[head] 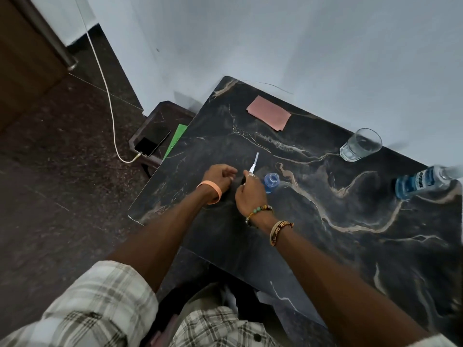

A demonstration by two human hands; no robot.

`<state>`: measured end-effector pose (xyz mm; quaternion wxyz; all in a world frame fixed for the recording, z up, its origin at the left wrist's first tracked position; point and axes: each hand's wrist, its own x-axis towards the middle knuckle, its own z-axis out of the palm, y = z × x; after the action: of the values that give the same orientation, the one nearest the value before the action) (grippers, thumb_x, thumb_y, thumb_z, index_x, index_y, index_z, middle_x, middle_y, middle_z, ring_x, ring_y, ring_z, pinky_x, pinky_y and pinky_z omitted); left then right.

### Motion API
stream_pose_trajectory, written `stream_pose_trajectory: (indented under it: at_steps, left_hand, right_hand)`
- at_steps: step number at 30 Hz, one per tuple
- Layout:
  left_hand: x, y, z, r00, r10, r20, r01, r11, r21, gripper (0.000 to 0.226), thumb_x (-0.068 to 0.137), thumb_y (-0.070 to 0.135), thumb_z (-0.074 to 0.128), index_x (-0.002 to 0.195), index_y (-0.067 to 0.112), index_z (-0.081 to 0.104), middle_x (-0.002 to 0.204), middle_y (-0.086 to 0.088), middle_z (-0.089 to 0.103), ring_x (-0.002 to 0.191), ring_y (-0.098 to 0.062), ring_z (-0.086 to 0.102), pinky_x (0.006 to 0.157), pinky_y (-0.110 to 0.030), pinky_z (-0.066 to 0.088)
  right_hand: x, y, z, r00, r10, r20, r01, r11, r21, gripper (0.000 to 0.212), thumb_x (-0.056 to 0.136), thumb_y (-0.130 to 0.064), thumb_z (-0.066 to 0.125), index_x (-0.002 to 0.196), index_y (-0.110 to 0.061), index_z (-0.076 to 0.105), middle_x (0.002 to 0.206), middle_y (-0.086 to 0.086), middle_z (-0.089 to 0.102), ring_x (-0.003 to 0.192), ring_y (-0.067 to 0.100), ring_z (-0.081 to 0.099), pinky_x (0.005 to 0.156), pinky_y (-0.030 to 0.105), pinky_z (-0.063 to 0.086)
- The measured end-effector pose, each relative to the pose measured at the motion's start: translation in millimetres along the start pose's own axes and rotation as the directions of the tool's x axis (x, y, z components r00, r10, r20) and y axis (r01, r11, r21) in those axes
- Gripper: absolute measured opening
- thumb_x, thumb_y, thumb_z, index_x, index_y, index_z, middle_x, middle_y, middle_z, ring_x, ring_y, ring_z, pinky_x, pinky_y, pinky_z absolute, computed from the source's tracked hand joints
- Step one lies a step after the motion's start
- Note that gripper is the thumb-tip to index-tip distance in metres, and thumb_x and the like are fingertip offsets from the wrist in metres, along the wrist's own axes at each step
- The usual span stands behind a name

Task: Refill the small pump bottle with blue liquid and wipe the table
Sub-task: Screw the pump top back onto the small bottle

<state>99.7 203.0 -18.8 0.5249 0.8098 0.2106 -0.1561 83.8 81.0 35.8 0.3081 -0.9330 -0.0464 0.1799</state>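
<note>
- A dark marble table point(325, 249) stands against a pale wall point(275, 46), over a dark floor.
- Far left, one white cable point(110, 106) runs down to one phone point(152, 142) on a lower stand. One green sheet point(175, 142) lies beside the phone.
- One pink cloth point(269, 112) lies flat on the far side of the table, well apart from both hands. The wiping looks not yet begun.
- The left hand point(219, 175) hovers near the table's left edge with its fingers curled. I cannot tell whether it holds anything.
- One pump point(253, 165) is out of its bottle, with its white tube pointing away from the person.
- The right hand point(250, 194) pinches the pump at its head, just right of the left hand.
- One small bottle point(271, 181) stands open, just right of the right hand, with blue liquid in it. The filling seems done or nearly so, and the pump has yet to go back on.
- One glass point(360, 145) sits far right and appears to hold water.
- One big bottle point(423, 182) of blue liquid sits at the right edge, its top blurred.
</note>
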Motion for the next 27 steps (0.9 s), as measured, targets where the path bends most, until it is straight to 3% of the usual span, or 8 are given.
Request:
stream_pose_trajectory:
  at_steps: [8,13,18,22,27]
  left_hand:
    - [7,8,15,0.992,-0.102,0.071,0.110,0.985,-0.130,0.044,0.085,-0.010,0.045,0.120,0.010,0.062,0.113,-0.011,0.066,0.100,-0.026,0.063,0.089,-0.042,0.055]
    - [6,10,25,0.983,-0.153,0.101,0.175,0.951,-0.257,0.041,0.087,-0.012,0.043,0.119,0.006,0.062,0.114,-0.013,0.064,0.100,-0.025,0.063,0.083,-0.036,0.055]
    - [8,9,27,0.967,-0.245,0.074,0.255,0.890,-0.377,0.033,0.093,-0.008,0.041,0.114,0.004,0.063,0.108,-0.014,0.065,0.094,-0.025,0.065,0.082,-0.037,0.056]
    - [5,13,15,0.945,-0.307,0.113,0.320,0.793,-0.518,0.028,0.092,-0.011,0.042,0.105,-0.001,0.065,0.090,-0.014,0.065,0.069,-0.018,0.066,0.054,-0.025,0.056]
    - [-1,31,-8,0.958,-0.248,0.142,0.281,0.734,-0.618,0.024,0.087,-0.013,0.049,0.100,-0.004,0.067,0.092,-0.017,0.070,0.083,-0.023,0.069,0.063,-0.029,0.058]
  right_hand:
    - [10,14,16,0.989,0.142,0.044,-0.144,0.989,0.029,0.040,0.088,0.001,0.046,0.129,-0.002,0.047,0.128,0.017,0.049,0.115,0.031,0.052,0.097,0.037,0.045]
    - [16,23,23,0.972,0.213,0.097,-0.226,0.963,0.148,0.053,0.090,0.003,0.041,0.142,-0.006,0.039,0.137,0.013,0.051,0.124,0.028,0.050,0.104,0.035,0.041]
    - [18,23,30,0.977,0.212,0.018,-0.210,0.949,0.234,0.046,0.090,0.004,0.043,0.134,-0.006,0.051,0.130,0.012,0.057,0.121,0.025,0.053,0.104,0.034,0.043]
    - [23,17,29,0.973,0.232,-0.020,-0.214,0.924,0.317,0.040,0.091,-0.004,0.049,0.130,-0.007,0.055,0.126,0.012,0.059,0.116,0.024,0.056,0.101,0.039,0.045]
    - [28,4,12,0.958,0.240,-0.156,-0.158,0.897,0.412,0.042,0.085,-0.018,0.064,0.125,-0.008,0.059,0.124,0.008,0.058,0.112,0.019,0.056,0.099,0.035,0.047]
